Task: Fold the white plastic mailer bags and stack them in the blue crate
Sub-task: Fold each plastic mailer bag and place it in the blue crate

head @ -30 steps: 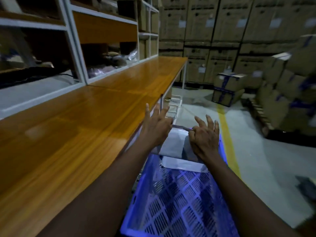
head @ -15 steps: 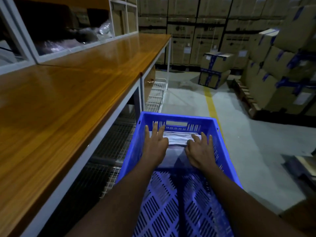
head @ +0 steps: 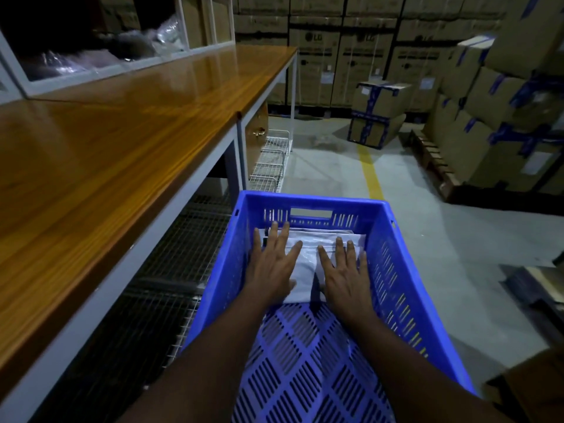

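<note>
A blue slatted crate (head: 396,254) stands on the floor beside the table. At its far end lies a folded white mailer bag (head: 306,264) on top of other folded white bags. My left hand (head: 271,267) lies flat on the bag's left side with straight, spread fingers. My right hand (head: 345,273) presses flat on its right side, fingers also straight. Both hands cover much of the bag; only its middle strip and far edge show.
A long wooden table (head: 122,141) with white metal legs runs along the left, with shelving (head: 100,56) behind it. Wire racks (head: 271,160) sit under the table. Stacked cardboard boxes (head: 503,117) line the back and right. A yellow floor line (head: 370,172) runs ahead.
My hands carried the folded bag from table-edge height down into the crate. They now lie flatter and more spread on it than half a second ago.
</note>
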Tool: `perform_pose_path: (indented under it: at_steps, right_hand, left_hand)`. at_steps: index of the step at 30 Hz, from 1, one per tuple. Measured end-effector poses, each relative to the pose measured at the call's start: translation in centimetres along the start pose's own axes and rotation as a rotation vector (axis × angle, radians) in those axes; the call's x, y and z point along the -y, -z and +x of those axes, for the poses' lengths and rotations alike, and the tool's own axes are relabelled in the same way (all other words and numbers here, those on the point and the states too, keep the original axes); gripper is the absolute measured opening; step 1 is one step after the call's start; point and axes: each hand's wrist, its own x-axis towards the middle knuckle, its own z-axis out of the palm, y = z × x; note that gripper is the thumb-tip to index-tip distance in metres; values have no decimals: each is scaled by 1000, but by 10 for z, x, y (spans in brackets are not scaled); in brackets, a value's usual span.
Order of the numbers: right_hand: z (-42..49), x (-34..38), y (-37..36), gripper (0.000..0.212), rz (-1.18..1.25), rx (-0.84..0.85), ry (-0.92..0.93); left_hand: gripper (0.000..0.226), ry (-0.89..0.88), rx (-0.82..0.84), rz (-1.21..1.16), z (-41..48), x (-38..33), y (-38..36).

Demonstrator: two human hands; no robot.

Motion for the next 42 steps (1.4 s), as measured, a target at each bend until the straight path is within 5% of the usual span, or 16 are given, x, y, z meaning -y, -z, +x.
perform_pose_path:
  at_steps: [5,13,23,31,42]
  right_hand:
    - [-5,1,-9,88,85,-83,-24]
    - [9,-1,-12,94,44,-64,-59]
    - [-2,0,21,91,27,-68,-73]
    - [-17,10,130,80,77,-173,-18]
    - [-76,118,332,61,341,-379,195]
  left_hand:
    - [122,10,103,163,-4,0,-18]
    - [88,123,-37,186,8,1,-23]
    - [72,97,9,225,-17,-13,18]
    - [93,181,-101,247,-73,-2,126]
    - [83,380,-282,189,-253,65,264]
